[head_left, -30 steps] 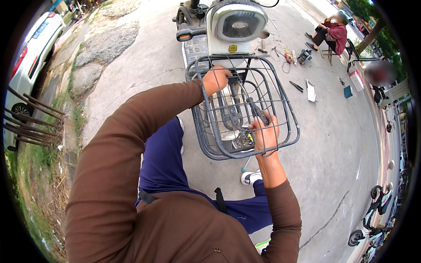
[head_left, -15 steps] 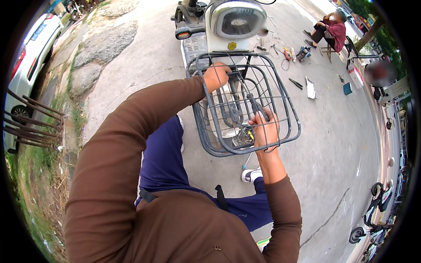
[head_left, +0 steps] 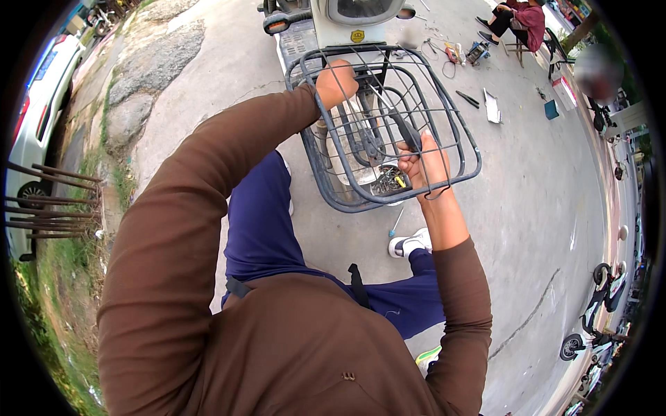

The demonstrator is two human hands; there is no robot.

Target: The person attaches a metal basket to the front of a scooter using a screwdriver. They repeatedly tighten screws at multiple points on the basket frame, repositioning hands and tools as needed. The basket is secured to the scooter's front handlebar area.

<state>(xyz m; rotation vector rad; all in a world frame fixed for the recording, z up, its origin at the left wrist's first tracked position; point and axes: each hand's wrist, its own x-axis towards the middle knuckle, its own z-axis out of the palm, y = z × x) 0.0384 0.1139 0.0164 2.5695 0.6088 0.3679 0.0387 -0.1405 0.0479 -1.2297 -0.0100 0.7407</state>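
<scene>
In front of me is the dark wire basket (head_left: 338, 201) on the front of a light-coloured electric scooter (head_left: 350, 31). My right hand (head_left: 427, 163) is closed around the dark handle of a screwdriver (head_left: 408, 132), among the basket's wires. Its thin shaft slants up and left toward my other hand. My left hand (head_left: 336, 83) is curled at the basket's far left part, fingers closed; what they grip is hidden. Through the wires below shows a tub of small metal parts (head_left: 390, 182) with a yellow piece among them.
A blue-tipped rod (head_left: 393, 232) is by my shoe. Pliers (head_left: 468, 99), a white sheet piece (head_left: 492, 107) and scattered tools lie on the concrete to the right. A person (head_left: 524, 24) sits on a stool at the far right. A white car (head_left: 45, 104) stands left.
The whole view has shifted, so the basket and scooter sit higher in the picture. Both hands stay at the basket, and the right still holds the screwdriver.
</scene>
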